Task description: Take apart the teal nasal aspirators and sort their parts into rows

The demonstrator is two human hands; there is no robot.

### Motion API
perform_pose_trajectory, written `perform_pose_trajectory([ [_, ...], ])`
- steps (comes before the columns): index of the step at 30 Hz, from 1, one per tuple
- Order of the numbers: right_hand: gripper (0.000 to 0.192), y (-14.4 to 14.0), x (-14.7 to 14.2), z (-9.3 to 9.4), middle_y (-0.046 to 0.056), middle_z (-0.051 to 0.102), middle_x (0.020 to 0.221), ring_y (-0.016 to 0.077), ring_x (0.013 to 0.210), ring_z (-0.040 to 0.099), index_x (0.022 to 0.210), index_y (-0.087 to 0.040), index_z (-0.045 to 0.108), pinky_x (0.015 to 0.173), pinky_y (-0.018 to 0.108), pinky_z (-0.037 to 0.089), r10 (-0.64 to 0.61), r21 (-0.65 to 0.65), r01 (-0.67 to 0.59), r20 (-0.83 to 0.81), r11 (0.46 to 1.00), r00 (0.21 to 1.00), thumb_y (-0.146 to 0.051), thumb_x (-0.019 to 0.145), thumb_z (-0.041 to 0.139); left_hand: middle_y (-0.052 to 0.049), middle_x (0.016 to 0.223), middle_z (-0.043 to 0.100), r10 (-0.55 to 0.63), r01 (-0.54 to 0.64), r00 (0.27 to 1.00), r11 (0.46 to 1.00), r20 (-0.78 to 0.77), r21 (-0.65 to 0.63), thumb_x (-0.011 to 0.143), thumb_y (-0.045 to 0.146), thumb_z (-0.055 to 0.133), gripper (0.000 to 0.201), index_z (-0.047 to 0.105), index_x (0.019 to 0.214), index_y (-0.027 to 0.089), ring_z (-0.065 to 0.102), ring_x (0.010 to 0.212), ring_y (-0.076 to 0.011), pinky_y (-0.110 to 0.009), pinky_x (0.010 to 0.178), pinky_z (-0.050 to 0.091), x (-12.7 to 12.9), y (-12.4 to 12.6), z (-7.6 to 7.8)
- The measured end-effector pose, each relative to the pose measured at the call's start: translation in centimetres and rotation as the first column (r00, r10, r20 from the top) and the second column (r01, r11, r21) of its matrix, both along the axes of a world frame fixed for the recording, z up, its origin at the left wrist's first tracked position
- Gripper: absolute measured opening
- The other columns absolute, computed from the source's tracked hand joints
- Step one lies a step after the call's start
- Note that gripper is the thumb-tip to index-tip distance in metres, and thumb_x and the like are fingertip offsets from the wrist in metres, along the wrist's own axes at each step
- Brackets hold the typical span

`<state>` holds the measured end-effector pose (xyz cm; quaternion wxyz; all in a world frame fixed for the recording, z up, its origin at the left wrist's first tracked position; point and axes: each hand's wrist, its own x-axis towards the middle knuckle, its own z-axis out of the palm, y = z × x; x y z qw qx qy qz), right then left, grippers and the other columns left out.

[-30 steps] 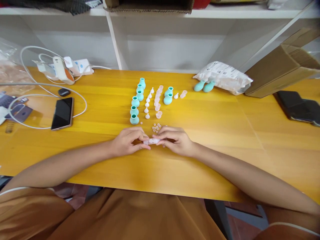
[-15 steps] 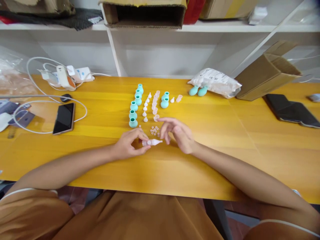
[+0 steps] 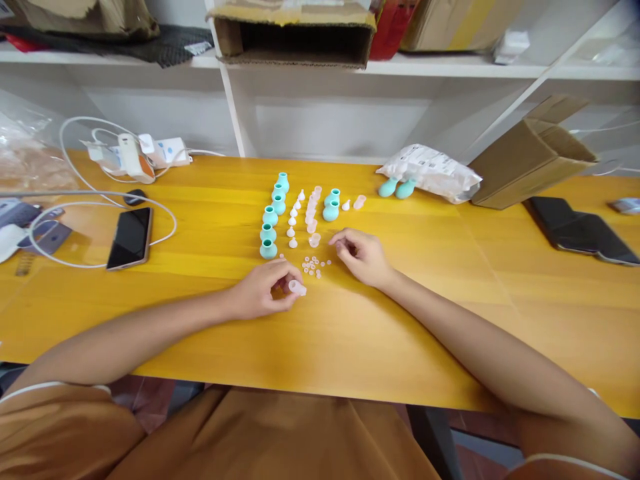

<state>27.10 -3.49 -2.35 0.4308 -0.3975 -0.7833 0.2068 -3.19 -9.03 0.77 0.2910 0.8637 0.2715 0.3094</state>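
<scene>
My left hand rests on the yellow table and pinches a small clear pink plastic piece between thumb and fingers. My right hand lies a little to the right, fingers curled and apart, holding nothing, next to a scatter of tiny pink rings. Beyond the hands stand a row of teal rubber bulbs, a row of small white tips and a row of clear pink caps. One clear cap sits nearest my right fingertips.
A black phone with a white cable lies at the left, by a charger block. A white plastic bag with two teal bulbs, an open cardboard box and a dark tablet sit at the right. Shelving stands behind.
My right hand let go of the pink piece and moved up and right toward the loose rings. My left hand kept the piece and turned it end-on. The view tilted slightly downward.
</scene>
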Motion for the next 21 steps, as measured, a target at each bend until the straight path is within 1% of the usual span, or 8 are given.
perform_pose_trajectory([
  [4,0.018,1.0,0.8,-0.4,0.002,0.065,0.084,0.0192,0.071,0.057,0.099,-0.022,0.076,0.071,0.034,0.050,-0.163,0.039,0.165,-0.051,0.986,0.985,-0.019,0.101,0.059,-0.003,0.101,0.074,-0.031,0.031,0.999,1.000,0.024,-0.001,0.103,0.027,0.073,0.010,0.068,0.110,0.021,0.069,0.087,-0.0169,-0.031,0.081,0.057,0.1,0.2,0.3],
  [7,0.019,2.1,1.4,-0.8,0.007,0.067,0.100,0.0248,0.089,0.064,0.105,-0.024,0.077,0.084,0.041,0.060,-0.262,0.074,0.267,-0.075,0.961,0.962,-0.021,0.099,0.059,-0.006,0.113,0.077,-0.045,0.045,0.997,0.999,0.060,0.000,0.104,0.025,0.073,0.012,0.068,0.114,0.021,0.075,0.100,-0.0194,-0.034,0.092,0.059,0.1,0.2,0.4],
  [9,0.026,2.6,1.7,-1.0,0.011,0.068,0.120,0.0300,0.111,0.068,0.116,-0.025,0.079,0.101,0.050,0.062,-0.250,0.108,0.252,-0.029,0.962,0.968,-0.023,0.098,0.060,-0.006,0.113,0.080,-0.040,0.041,0.998,0.999,0.051,-0.023,0.104,0.025,0.073,0.013,0.068,0.116,0.022,0.077,0.104,-0.0204,-0.037,0.099,0.060,0.1,0.2,0.4],
  [10,0.030,2.8,1.8,-1.1,0.013,0.067,0.131,0.0324,0.122,0.067,0.123,-0.026,0.079,0.110,0.055,0.060,-0.233,0.127,0.229,0.013,0.965,0.972,-0.024,0.099,0.061,-0.006,0.113,0.081,-0.036,0.038,0.998,0.999,0.042,-0.034,0.104,0.025,0.074,0.014,0.068,0.116,0.022,0.077,0.105,-0.0209,-0.038,0.100,0.060,0.1,0.1,0.3],
  [13,0.044,3.2,1.8,-1.3,0.014,0.057,0.161,0.0379,0.146,0.059,0.144,-0.030,0.075,0.128,0.066,0.045,-0.196,0.158,0.171,0.162,0.973,0.967,-0.030,0.102,0.063,-0.007,0.117,0.082,-0.029,0.030,0.999,0.998,0.029,-0.047,0.104,0.027,0.074,0.016,0.069,0.118,0.022,0.079,0.109,-0.0218,-0.038,0.103,0.061,0.0,0.0,0.2],
  [16,0.050,3.4,1.6,-1.7,0.014,0.049,0.176,0.0427,0.157,0.050,0.156,-0.031,0.070,0.130,0.074,0.038,-0.182,0.139,0.150,0.251,0.979,0.951,-0.035,0.106,0.061,-0.007,0.120,0.084,-0.020,0.022,0.999,0.997,0.028,-0.074,0.105,0.028,0.074,0.018,0.071,0.121,0.021,0.080,0.109,-0.0210,-0.036,0.102,0.061,0.0,-0.1,0.3],
  [18,0.052,3.5,1.4,-1.9,0.015,0.048,0.178,0.0444,0.161,0.045,0.159,-0.031,0.068,0.129,0.075,0.038,-0.168,0.114,0.141,0.288,0.983,0.943,-0.037,0.108,0.059,-0.007,0.119,0.085,-0.014,0.016,1.000,0.995,0.021,-0.103,0.105,0.028,0.074,0.019,0.073,0.123,0.021,0.081,0.107,-0.0205,-0.035,0.099,0.062,0.0,-0.1,0.4],
  [21,0.055,3.7,1.3,-2.2,0.016,0.049,0.177,0.0455,0.162,0.043,0.161,-0.029,0.066,0.129,0.076,0.039,-0.162,0.095,0.139,0.326,0.986,0.931,-0.036,0.107,0.059,-0.007,0.118,0.086,-0.012,0.013,1.000,0.990,0.011,-0.137,0.106,0.031,0.074,0.022,0.074,0.125,0.021,0.082,0.103,-0.0199,-0.033,0.094,0.063,-0.1,-0.2,0.4],
])
